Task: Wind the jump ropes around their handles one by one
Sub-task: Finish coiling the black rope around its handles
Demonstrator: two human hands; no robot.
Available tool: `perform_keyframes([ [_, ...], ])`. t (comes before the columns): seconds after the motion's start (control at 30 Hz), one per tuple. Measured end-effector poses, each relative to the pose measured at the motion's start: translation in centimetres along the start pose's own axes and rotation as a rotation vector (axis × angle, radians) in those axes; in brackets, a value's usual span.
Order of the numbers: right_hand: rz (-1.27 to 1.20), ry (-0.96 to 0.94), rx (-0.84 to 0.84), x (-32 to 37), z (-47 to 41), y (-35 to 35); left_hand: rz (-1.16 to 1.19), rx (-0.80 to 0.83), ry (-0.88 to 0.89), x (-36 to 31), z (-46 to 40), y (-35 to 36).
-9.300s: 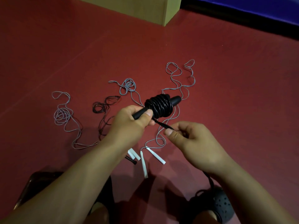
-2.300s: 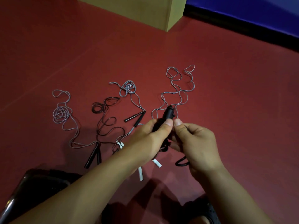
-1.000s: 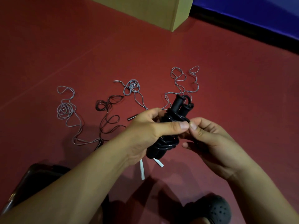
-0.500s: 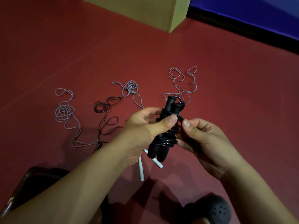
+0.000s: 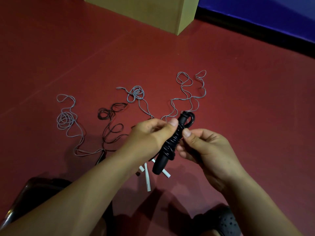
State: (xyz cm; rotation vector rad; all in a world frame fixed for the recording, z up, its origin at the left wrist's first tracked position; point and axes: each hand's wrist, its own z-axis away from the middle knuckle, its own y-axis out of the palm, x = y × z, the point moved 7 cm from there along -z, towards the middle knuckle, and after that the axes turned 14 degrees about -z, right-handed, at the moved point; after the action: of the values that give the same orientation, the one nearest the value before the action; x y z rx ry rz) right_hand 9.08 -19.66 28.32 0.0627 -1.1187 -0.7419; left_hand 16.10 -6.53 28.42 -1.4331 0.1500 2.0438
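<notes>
Above red floor (image 5: pixel 238 99), frame centre: black jump rope (image 5: pixel 172 142), cord coiled round paired black handles, bundle tilted, top end up-right, small loop at top. Left hand (image 5: pixel 150 135) grips upper part of bundle, thumb near top. Right hand (image 5: pixel 202 147) pinches coils at mid-bundle, fingers curled. On floor beyond: grey rope (image 5: pixel 189 96) loose, second grey rope (image 5: pixel 136 94), dark rope (image 5: pixel 110 116), third grey rope (image 5: pixel 66 120) far left. White handles (image 5: pixel 147 178) below bundle. Tan box (image 5: pixel 153 12) at top edge. Black perforated shoe (image 5: pixel 223 220) bottom right.
</notes>
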Motion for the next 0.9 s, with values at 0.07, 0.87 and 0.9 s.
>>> perform_keyframes([
  [0.07,0.002,-0.009,0.011,0.2,0.0,0.0,-0.020,0.033,0.044,-0.4,0.4,0.4],
  [0.87,0.343,-0.059,0.099,3.7,0.4,-0.9,0.212,0.274,0.040,0.0,0.3,2.2],
  [0.9,0.375,-0.064,0.083,3.7,0.4,-1.0,0.225,0.282,0.045,-0.1,0.3,2.3],
])
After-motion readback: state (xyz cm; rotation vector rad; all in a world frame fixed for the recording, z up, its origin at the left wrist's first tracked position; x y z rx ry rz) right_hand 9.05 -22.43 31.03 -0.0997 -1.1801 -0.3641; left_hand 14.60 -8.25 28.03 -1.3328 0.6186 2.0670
